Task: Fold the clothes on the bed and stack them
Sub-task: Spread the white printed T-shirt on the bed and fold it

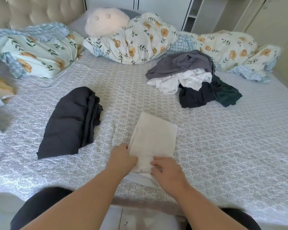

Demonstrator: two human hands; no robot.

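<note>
A cream garment (154, 138) lies folded into a narrow strip on the patterned bed cover (223, 146), near the front edge. My left hand (121, 159) grips its near left edge. My right hand (169, 170) presses on its near end, fingers curled over the cloth. To the left lies a folded black garment (68, 125). At the back right is an unfolded heap (189, 78) of grey, white, black and dark green clothes.
A floral duvet (140, 42) is bunched along the headboard side, with a floral pillow (38, 52) at the left and a pink plush cushion (106, 22) behind. A white cable (56, 80) runs over the cover at the left. Blurred objects sit at the far left edge.
</note>
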